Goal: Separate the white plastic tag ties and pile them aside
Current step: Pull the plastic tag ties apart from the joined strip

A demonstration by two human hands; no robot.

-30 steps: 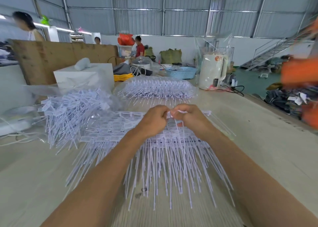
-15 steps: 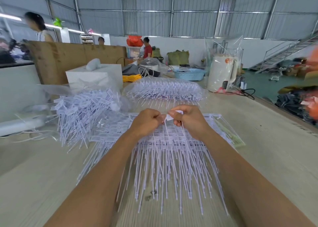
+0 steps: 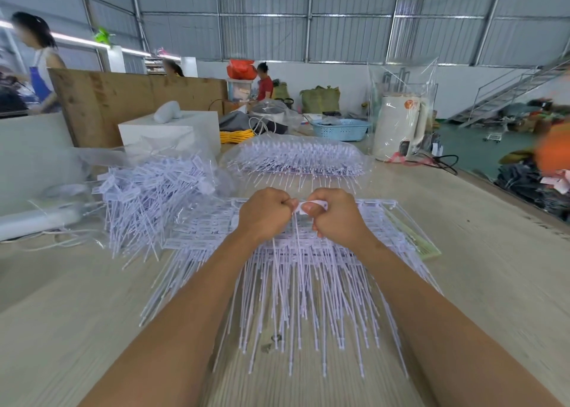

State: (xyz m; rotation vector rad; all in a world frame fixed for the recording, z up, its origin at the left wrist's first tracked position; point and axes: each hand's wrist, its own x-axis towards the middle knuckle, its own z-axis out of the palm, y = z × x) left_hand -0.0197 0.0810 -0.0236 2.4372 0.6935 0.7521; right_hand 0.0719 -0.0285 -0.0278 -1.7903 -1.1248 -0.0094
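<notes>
Plenty remains: left hand (image 3: pixel 265 213) and right hand (image 3: pixel 334 216) both pinch 1 tag tie (image 3: pixel 311 205) above the joined stack (image 3: pixel 296 270), while the loose pile (image 3: pixel 148 196) sits left, sizeable already.

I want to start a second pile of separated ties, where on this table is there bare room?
Bare wood lies right of the joined ties, out to the table edge, and near-left of them, below the loose pile. Crowded: the far side, with the bagged ties, white box and kettle.
</notes>
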